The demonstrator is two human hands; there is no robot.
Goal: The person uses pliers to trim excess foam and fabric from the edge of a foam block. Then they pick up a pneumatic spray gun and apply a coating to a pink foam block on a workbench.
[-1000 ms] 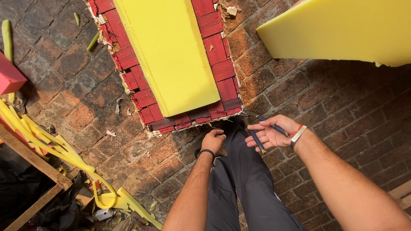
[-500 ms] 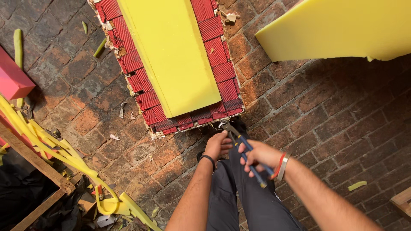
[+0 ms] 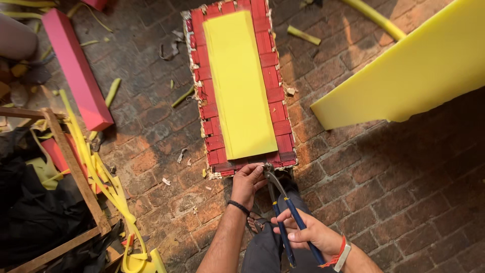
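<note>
A rectangular frame of red woven webbing [image 3: 267, 65] lies on the brick floor with a yellow foam sheet [image 3: 237, 83] on top. My left hand [image 3: 248, 181] presses on the near edge of the frame. Blue-handled pincers [image 3: 283, 212] are gripped by my right hand [image 3: 308, 233]; their metal jaws touch the frame's near edge beside my left fingers. My dark trouser leg and a sandal show beneath both hands.
A big yellow foam slab [image 3: 404, 76] juts in from the right. A pink foam block [image 3: 76, 71] lies at the left. Yellow foam strips [image 3: 96, 167], a wooden frame [image 3: 70, 167] and black cloth [image 3: 25, 212] crowd the lower left. Another person's leg [image 3: 17, 38] is at far left.
My right hand has brought the pincers from beside my leg up to the frame's near edge. My left hand has moved onto that edge. The view has widened and shifted.
</note>
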